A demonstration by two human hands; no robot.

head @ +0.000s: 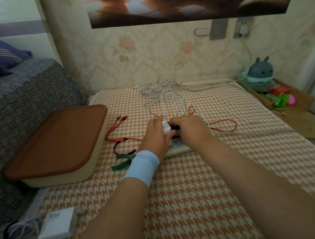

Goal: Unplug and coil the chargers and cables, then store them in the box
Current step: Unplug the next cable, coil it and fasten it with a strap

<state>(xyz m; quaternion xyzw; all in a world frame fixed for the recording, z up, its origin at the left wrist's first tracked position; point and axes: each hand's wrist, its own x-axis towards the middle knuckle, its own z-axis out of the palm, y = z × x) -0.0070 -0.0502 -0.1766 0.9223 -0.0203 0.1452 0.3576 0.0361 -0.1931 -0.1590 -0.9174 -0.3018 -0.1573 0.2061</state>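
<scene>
Woven cloth, smooth plastic

The tablecloth [196, 182] is matt woven cloth; the box [66, 177] is matt cream plastic with a smooth brown lid [59, 139]; the white charger [166, 128] and power strip [178, 148] are smooth plastic; the wristband [141, 166] is soft knit.

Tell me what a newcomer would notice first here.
Both hands meet at centre over the power strip: the left hand grips a white charger, and the right hand curls on a black plug. Behind them lies a tangle of white cables, with a red cable looping to either side. At left sits the box, its brown lid on.
</scene>
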